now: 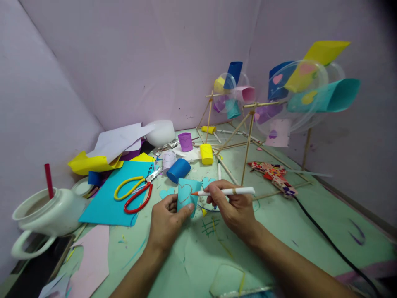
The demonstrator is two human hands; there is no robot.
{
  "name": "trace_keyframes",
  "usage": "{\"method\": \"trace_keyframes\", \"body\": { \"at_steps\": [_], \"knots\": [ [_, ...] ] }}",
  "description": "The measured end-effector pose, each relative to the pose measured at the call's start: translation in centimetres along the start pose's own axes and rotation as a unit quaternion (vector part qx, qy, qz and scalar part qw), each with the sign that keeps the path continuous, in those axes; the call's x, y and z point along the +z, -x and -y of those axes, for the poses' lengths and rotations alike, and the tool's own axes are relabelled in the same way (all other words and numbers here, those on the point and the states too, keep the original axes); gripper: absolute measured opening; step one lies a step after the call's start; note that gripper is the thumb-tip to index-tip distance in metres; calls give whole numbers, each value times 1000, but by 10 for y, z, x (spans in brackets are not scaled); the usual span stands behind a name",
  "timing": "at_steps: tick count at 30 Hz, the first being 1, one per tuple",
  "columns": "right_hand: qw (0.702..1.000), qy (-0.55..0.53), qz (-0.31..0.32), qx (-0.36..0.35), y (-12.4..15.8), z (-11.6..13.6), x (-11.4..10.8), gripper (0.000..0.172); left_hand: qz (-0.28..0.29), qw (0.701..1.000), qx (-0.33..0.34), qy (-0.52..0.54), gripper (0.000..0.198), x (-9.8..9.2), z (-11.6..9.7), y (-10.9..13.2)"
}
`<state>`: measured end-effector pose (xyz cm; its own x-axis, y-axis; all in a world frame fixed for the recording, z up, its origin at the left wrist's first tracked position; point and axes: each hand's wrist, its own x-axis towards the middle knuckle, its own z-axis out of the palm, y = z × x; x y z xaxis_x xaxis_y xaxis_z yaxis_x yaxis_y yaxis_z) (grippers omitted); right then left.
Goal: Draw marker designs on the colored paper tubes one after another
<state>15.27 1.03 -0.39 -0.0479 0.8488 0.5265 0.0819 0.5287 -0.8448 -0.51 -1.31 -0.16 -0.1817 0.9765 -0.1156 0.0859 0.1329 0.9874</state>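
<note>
My left hand [170, 217] grips a small turquoise paper tube [186, 192], thumb on its front and fingers behind. A heart outline is drawn on the tube's face. Between the fingers of my right hand [232, 205] is a white marker [234, 191], its brown-orange tip at the right edge of the heart. Turquoise paper scraps [167, 193] lie just behind the tube. Close by on the table stand or lie a blue tube [178, 170], a yellow tube [206, 154], a purple tube [185, 142] and a pale lilac tube [169, 160].
Scissors [136, 194] with yellow and red handles rest on a turquoise sheet [108, 207] at left, near a white pot [58, 211]. A patterned glue gun [274, 176] with a black cord lies right. Behind, stick frames [247, 145] carry wheels with coloured paper tubes [322, 95].
</note>
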Motion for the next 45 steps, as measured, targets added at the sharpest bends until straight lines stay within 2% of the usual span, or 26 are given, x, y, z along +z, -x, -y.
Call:
{"method": "trace_keyframes", "body": {
  "at_steps": [6, 13, 19, 22, 24, 26, 28, 30, 32, 34, 36, 41, 45],
  "knots": [
    [1000, -3, 1, 11, 0, -2, 0, 22, -4, 1000, 4, -5, 36, 0, -1, 0],
    [998, -30, -44, 30, -1, -3, 0, 23, -11, 1000, 15, -15, 33, 0, 1, 0],
    [999, -24, -6, 23, 0, -3, 1, 22, -7, 1000, 10, -7, 35, -1, 1, -1],
    [996, -58, -62, 23, -2, -1, 1, 22, -9, 1000, -9, 5, 39, -2, 1, -1],
    [990, -94, -102, 37, -6, 1, -1, 22, 18, 999, -32, 29, 40, -4, 2, -1],
    [984, -116, -115, 71, -10, 3, -3, 24, 78, 992, -56, 78, 41, -5, 2, -1],
    [981, -128, -88, 114, -14, 3, -4, 25, 148, 976, -79, 137, 43, -6, 2, 0],
    [974, -158, -27, 163, -16, 2, -4, 36, 194, 959, -101, 182, 46, -6, 1, 0],
    [955, -199, 53, 212, -15, 0, -2, 54, 211, 950, -117, 199, 47, -5, 1, 1],
    [942, -211, 105, 239, -13, -2, 1, 62, 212, 948, -124, 201, 48, -3, 1, 1],
    [944, -201, 110, 236, -11, -4, 3, 60, 202, 952, -113, 199, 49, -1, 2, 2],
    [946, -227, 72, 219, -7, -5, 8, 53, 151, 976, -57, 147, 54, 4, 10, 1],
    [966, -144, 65, 203, -4, -3, 9, 48, 142, 981, -58, 121, 47, 6, 14, -1]
  ]
}}
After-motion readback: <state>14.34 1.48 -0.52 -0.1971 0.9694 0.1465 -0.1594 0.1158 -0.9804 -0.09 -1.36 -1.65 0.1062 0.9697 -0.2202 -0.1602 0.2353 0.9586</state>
